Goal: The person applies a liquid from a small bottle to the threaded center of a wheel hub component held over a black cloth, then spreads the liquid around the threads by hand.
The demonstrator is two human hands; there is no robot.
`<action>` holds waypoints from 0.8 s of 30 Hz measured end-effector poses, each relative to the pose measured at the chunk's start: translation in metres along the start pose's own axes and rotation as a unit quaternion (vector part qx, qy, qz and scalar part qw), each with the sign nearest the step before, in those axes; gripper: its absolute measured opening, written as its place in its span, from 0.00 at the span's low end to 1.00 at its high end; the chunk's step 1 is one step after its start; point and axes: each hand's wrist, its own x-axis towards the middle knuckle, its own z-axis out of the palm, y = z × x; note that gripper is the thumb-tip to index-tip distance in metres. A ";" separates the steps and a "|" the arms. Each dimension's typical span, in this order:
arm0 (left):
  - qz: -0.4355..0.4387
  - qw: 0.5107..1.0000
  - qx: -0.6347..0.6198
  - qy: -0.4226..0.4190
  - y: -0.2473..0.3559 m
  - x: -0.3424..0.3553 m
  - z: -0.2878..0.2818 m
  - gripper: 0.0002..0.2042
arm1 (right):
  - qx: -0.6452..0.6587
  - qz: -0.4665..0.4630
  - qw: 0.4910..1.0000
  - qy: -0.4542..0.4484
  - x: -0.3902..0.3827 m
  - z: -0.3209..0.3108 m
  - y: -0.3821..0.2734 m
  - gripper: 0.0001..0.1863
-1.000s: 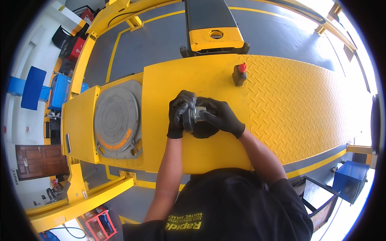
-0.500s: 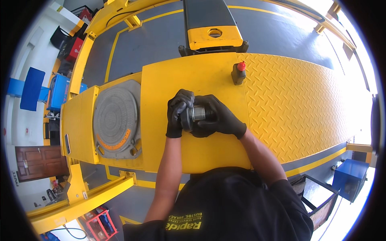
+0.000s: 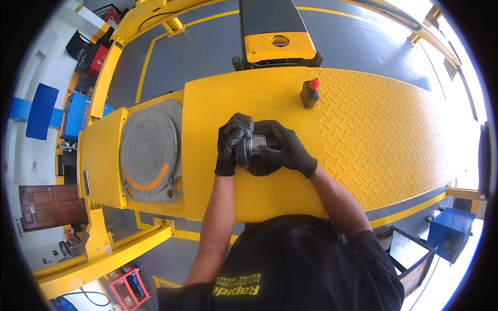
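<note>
Both my hands wear black gloves and meet over the yellow platform (image 3: 207, 197). Between them is a cylindrical metal part (image 3: 256, 144), with a shiny collar, a dark ribbed or threaded section and a wide dark round end. My left hand (image 3: 234, 141) is closed around the dark round end. My right hand (image 3: 290, 147) wraps the ribbed side, its thumb lying along the part near the collar. The fingers hide much of the part, so I cannot tell its exact kind. Beyond my right hand stands a small black bottle (image 3: 309, 96) with a red cap.
Left of my hands, a round grey turntable plate (image 3: 150, 147) is set in the platform. Diamond-patterned yellow plate (image 3: 378, 140) stretches to the right. A black and yellow machine housing (image 3: 279, 46) borders the far edge. A blue box (image 3: 450, 233) stands at the lower right.
My right thumb has shifted up across the ribbed section towards the metal collar. My left hand keeps its grip with little movement. The whole view has shifted slightly.
</note>
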 end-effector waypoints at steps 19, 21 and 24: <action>0.005 1.000 0.003 -0.001 -0.001 -0.002 -0.004 0.12 | -0.109 -0.088 0.990 0.015 -0.002 0.005 -0.018 0.36; 0.008 1.000 -0.003 -0.001 -0.001 -0.001 -0.003 0.12 | -0.061 -0.018 0.998 0.009 -0.002 0.003 -0.016 0.36; 0.012 1.000 -0.008 0.000 -0.002 -0.002 -0.004 0.13 | 0.000 0.044 0.999 0.024 -0.003 0.005 -0.003 0.36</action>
